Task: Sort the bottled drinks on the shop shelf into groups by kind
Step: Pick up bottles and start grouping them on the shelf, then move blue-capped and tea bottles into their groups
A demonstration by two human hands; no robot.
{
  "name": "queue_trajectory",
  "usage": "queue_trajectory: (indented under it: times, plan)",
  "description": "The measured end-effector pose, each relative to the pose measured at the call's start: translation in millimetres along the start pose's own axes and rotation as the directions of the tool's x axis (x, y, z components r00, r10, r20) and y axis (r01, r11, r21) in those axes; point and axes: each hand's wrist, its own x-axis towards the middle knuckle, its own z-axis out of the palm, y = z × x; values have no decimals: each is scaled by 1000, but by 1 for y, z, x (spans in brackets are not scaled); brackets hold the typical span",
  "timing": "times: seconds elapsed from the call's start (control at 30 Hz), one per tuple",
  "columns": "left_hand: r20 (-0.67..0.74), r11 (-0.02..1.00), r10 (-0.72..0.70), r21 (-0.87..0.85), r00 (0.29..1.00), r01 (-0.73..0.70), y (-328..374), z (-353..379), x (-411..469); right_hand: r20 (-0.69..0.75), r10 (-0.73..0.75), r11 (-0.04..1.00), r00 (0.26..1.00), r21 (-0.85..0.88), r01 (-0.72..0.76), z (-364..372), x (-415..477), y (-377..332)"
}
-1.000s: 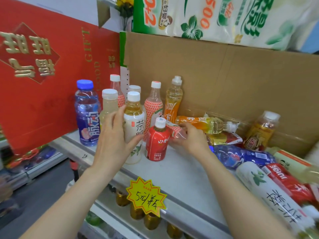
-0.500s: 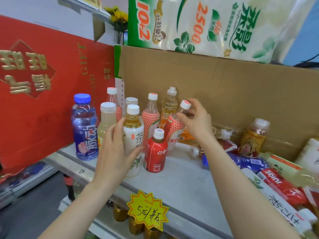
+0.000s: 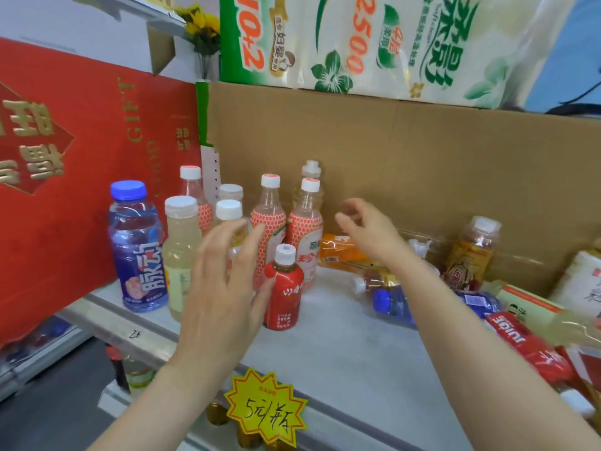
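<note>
Two honeycomb-label bottles (image 3: 274, 222) stand side by side near the back edge of the shelf (image 3: 341, 353), with a third further back toward the left end. Your right hand (image 3: 367, 236) hangs just beside the nearer one, fingers loosely curled and holding nothing, above the orange bottle (image 3: 341, 252) lying along the back edge. Your left hand (image 3: 227, 288) is spread wide, palm toward the white-capped tea bottle (image 3: 229, 211) and thumb close to the small red bottle (image 3: 284, 288). Whether the palm touches the tea bottle cannot be told.

The likely step is fetching the next bottle from the heap toward the right end. Use your left hand as a fence so the standing row cannot topple. Take the orange bottle by its body, not its cap, and stand it beside its own kind.
</note>
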Motion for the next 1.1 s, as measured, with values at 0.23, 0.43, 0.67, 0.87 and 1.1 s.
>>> queue_trajectory:
  times: [0.23, 0.43, 0.67, 0.87, 1.1]
  plan:
    - [441, 953, 57, -290, 896, 83, 71, 106, 37, 213, 187, 864, 959, -500, -58, -71, -41, 78]
    - [740, 994, -48, -31, 671, 106, 67, 216, 74, 308, 207, 869, 929, -493, -30, -66, -67, 119]
    - [747, 997, -70, 59, 661, 39, 59, 251, 89, 363, 156, 878, 919, -478, 40, -71, -61, 127]
    - [604, 938, -164, -150, 780, 314, 70, 236, 82, 264, -5, 922, 965, -372, 107, -79, -42, 126]
    - [652, 612, -417, -313, 633, 726, 73, 222, 80, 545, 100, 922, 833, -365, 128, -56, -5, 124]
